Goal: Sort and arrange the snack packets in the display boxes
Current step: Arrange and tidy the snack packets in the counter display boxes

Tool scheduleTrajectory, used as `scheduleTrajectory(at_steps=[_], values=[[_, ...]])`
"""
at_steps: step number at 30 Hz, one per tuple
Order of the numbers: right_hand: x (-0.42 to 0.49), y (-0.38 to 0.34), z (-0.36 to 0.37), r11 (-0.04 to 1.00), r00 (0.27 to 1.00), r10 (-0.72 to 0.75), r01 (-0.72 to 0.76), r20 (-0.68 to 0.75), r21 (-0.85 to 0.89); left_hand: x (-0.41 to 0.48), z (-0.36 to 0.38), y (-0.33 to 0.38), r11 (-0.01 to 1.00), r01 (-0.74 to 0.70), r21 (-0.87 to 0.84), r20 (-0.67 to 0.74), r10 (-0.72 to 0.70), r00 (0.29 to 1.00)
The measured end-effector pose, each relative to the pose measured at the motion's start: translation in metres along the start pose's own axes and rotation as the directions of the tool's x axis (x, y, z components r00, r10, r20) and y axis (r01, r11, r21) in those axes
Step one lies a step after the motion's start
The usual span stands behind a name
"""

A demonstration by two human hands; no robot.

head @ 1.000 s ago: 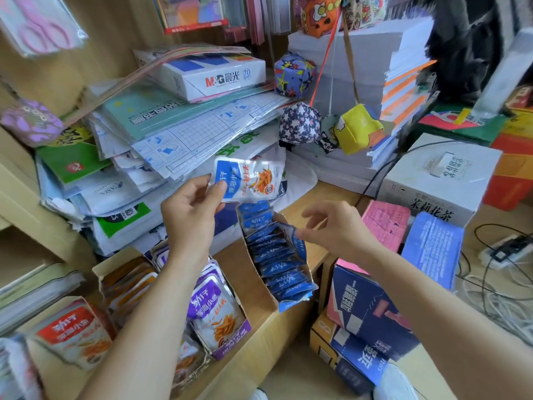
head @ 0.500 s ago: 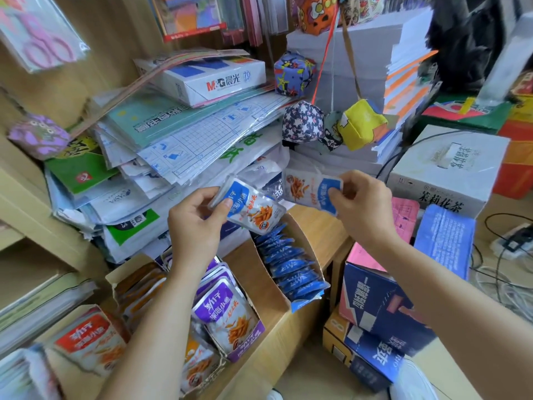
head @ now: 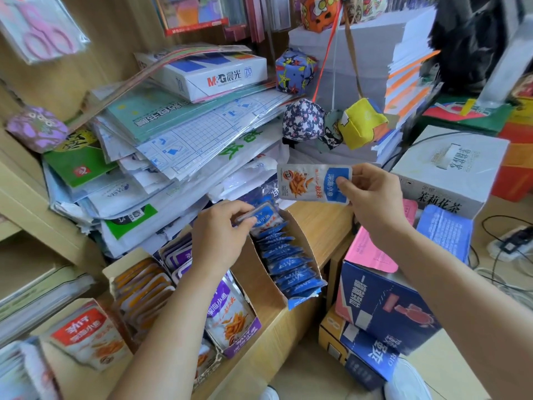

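A cardboard display box [head: 261,280] on the wooden shelf holds a row of blue snack packets [head: 290,262]. My left hand [head: 219,235] pinches one blue packet [head: 264,216] at the far end of that row, low against the box. My right hand [head: 372,197] holds a second blue-and-white packet [head: 311,183] flat in the air, above and right of the box. To the left stand a box of purple packets [head: 230,316], a box of orange packets [head: 141,287] and a red packet box [head: 89,336].
A slumped pile of papers and plastic sleeves [head: 161,145] crowds right behind the boxes, topped by a white paper ream [head: 207,70]. Fabric cubes [head: 362,122] hang on strings. Blue cartons [head: 383,307] and a white carton [head: 452,168] stand at right, with cables on the floor.
My left hand has come down with its packet to the back end of the blue row. My right hand has turned its packet face up and holds it a little higher.
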State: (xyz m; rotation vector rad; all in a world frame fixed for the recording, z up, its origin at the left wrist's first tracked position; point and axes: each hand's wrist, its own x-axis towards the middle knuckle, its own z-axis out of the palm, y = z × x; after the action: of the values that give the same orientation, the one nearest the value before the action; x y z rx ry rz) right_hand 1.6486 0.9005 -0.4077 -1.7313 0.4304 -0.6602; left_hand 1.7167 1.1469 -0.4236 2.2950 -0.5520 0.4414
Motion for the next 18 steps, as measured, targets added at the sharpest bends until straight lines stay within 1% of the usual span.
scheduleTrajectory(at_steps=[2,4,7,8,9,11,13,16,18], values=[[0.0,-0.002,0.0,1.0,1.0,-0.03,0.03,0.008,0.01,0.001,0.0,0.0,0.999,0.027,0.023,0.007,-0.027,1.0],[0.0,-0.002,-0.001,0.999,0.999,-0.044,0.043,0.019,0.009,0.001,-0.002,0.001,0.998,0.049,0.029,0.057,-0.051,0.997],[0.0,-0.002,-0.001,0.998,0.998,-0.06,0.06,0.03,-0.01,-0.001,-0.008,0.005,0.986,0.128,-0.109,0.185,-0.106,0.977],[0.0,-0.001,-0.002,0.998,0.997,-0.066,0.066,0.033,-0.011,-0.002,-0.009,0.005,0.977,0.151,-0.149,0.199,-0.12,0.973],[0.0,-0.001,-0.002,0.997,0.997,-0.07,0.07,0.033,-0.01,-0.002,-0.011,0.006,0.974,0.157,-0.166,0.192,-0.124,0.974],[0.0,-0.001,-0.002,0.997,0.997,-0.075,0.075,0.027,-0.004,-0.003,-0.012,0.007,0.982,0.126,-0.137,0.136,-0.108,0.985],[0.001,-0.001,-0.002,0.996,0.996,-0.084,0.084,0.023,0.0,-0.004,-0.012,0.009,0.981,0.124,-0.15,0.093,-0.111,0.989],[0.0,-0.002,-0.003,0.993,0.992,-0.117,0.118,0.045,-0.027,-0.003,-0.012,0.008,0.93,0.216,-0.297,0.07,-0.205,0.976],[0.0,-0.003,-0.005,0.987,0.986,-0.148,0.153,0.082,-0.054,0.0,-0.014,0.003,0.888,0.264,-0.376,-0.008,-0.288,0.957]])
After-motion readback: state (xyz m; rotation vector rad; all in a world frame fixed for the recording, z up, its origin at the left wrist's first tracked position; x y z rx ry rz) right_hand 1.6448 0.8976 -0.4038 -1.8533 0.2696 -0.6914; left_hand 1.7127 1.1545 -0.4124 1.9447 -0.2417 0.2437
